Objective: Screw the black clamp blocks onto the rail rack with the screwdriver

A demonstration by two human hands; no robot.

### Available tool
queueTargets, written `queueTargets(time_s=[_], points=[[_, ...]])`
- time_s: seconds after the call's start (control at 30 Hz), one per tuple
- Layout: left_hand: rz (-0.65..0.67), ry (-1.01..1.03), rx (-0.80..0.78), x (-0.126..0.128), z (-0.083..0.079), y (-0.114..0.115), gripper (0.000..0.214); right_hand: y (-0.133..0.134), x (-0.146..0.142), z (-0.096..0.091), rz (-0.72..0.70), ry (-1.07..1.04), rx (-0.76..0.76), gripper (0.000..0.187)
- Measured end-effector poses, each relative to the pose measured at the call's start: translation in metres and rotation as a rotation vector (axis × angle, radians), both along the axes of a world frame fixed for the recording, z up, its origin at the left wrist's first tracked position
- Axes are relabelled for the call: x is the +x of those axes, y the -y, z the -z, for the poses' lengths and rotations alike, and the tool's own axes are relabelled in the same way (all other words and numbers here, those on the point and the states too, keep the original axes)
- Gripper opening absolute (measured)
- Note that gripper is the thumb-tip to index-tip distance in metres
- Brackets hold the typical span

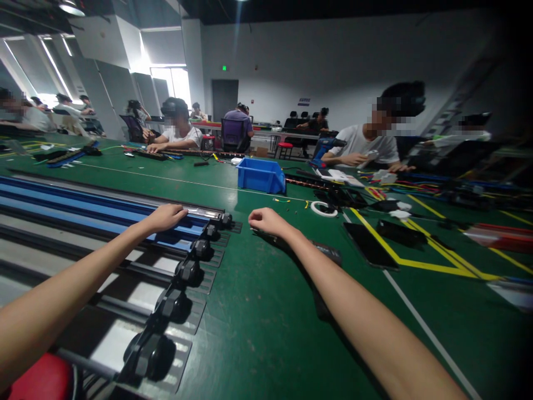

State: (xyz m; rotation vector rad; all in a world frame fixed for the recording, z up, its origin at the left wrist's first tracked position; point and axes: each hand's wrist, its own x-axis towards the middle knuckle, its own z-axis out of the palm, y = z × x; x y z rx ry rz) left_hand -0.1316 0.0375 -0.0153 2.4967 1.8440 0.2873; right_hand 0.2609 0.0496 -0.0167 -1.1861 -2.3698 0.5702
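Observation:
My left hand (pixel 167 217) lies palm down over the blue rails (pixel 120 218), near their right end. Its fingers reach toward a silver rail (pixel 204 213), and the thumb is hidden. Black knobbed end pieces (pixel 187 272) line the right ends of the rails. To the right of them, my right hand (pixel 268 222) is just above the green table with its fingers curled in; whatever they hold is hidden. A dark power drill (pixel 327 253) lies under and behind my right forearm, which covers most of it.
Beyond my hands stands a blue bin (pixel 260 175). A white tape ring (pixel 323 209), a black flat panel (pixel 370 244) and loose wires lie to the right. Co-workers sit across the table, one near another drill (pixel 327 149). A red stool (pixel 39 380) is at lower left.

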Motion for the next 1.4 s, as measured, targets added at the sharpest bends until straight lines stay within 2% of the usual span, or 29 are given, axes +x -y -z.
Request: queueTargets(time_s=[0.1,0.2,0.4,0.97,1.4], points=[[0.000,0.006,-0.003,0.000,0.000,0.000,0.051,-0.001,0.002,0.002,-0.062,-0.112,-0.099,0.019],[0.001,0.010,-0.008,-0.001,0.001,-0.001,0.052,0.000,0.003,0.002,-0.078,-0.134,-0.184,0.030],[0.016,0.006,0.003,-0.002,0.002,-0.001,0.052,0.004,0.002,-0.001,-0.054,-0.153,-0.256,0.050],[0.006,0.003,-0.004,0.003,-0.003,0.003,0.050,0.004,0.002,-0.002,-0.076,-0.212,-0.308,0.055],[0.004,0.003,-0.009,0.002,-0.003,0.002,0.050,0.009,0.000,-0.010,-0.101,-0.154,-0.308,0.052]])
